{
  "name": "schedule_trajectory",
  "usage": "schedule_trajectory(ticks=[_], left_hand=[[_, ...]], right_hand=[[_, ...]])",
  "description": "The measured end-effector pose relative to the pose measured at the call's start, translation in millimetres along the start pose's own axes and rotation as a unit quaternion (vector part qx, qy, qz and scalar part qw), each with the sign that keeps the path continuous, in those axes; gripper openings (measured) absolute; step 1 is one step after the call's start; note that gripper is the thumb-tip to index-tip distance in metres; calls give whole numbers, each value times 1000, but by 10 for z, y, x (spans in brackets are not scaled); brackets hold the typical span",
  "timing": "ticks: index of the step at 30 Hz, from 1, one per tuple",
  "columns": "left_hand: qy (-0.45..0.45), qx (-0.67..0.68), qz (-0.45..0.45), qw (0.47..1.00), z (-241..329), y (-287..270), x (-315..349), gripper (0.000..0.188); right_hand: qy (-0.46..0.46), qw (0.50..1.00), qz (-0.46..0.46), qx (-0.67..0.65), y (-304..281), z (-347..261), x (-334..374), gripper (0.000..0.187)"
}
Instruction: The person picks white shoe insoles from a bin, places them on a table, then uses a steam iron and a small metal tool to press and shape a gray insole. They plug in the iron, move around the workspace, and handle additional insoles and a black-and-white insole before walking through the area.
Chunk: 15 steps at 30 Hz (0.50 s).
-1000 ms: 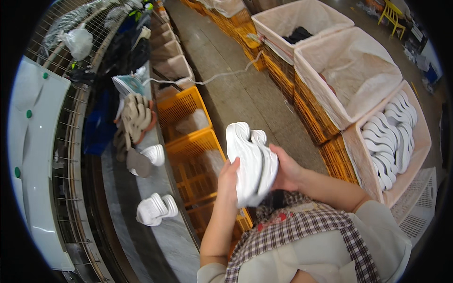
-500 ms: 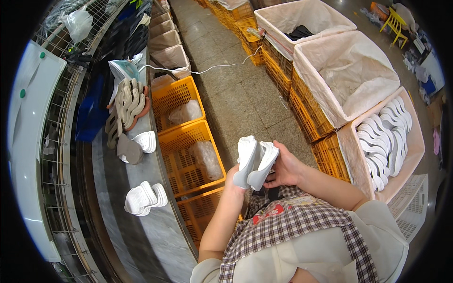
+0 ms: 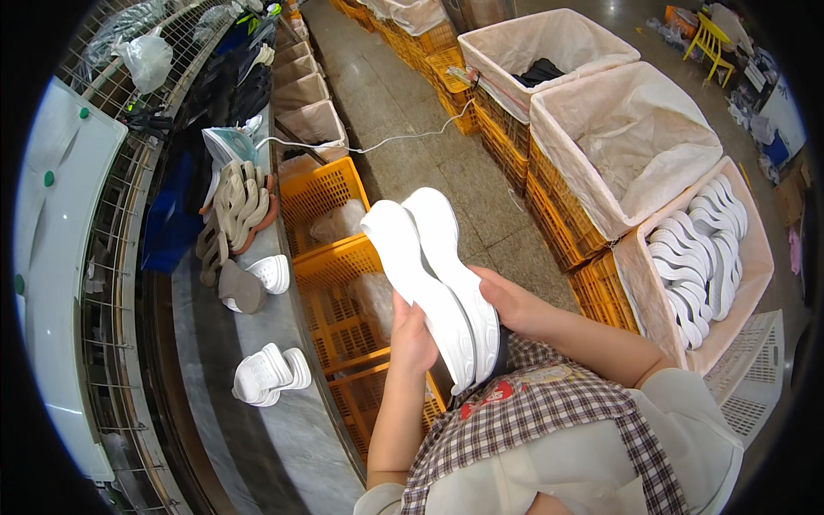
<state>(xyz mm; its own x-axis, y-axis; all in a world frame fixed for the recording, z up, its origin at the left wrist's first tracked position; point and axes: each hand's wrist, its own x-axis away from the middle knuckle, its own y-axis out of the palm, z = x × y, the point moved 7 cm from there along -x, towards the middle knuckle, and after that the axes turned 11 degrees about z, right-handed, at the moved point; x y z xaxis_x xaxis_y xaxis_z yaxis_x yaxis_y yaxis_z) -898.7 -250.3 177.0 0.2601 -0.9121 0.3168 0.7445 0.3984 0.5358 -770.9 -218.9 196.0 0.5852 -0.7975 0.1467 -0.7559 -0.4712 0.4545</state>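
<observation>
A pair of white shoe soles is held up between my two hands, side by side and lengthwise, with their broad smooth faces showing. My left hand grips the left sole's outer edge, its thumb along the side. On the opposite edge, my right hand is closed with its thumb near the rim; its other fingers are hidden behind the soles. To the left, a small stack of white soles lies on the grey bench, with a grey-brown sole and another white piece farther up.
Beige and brown soles and an iron sit farther along the bench. Yellow crates stand beside it. On the right, a lined bin holds many white soles, near another lined bin. A white cable crosses the aisle.
The soles have tipped from a steep, end-on position to lie lengthwise with their broad faces showing. My left hand has moved slightly left and down along them; both hands still hold the pair.
</observation>
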Motion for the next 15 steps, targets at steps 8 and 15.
schedule_trajectory(ticks=[8, 15], left_hand=[[27, 50, -36, 998, 141, 13, 2, 54], [39, 46, -45, 997, 200, -13, 32, 45]], right_hand=[[-108, 990, -55, 74, 158, -238, 55, 68], [-149, 975, -69, 149, 171, -273, 93, 67]])
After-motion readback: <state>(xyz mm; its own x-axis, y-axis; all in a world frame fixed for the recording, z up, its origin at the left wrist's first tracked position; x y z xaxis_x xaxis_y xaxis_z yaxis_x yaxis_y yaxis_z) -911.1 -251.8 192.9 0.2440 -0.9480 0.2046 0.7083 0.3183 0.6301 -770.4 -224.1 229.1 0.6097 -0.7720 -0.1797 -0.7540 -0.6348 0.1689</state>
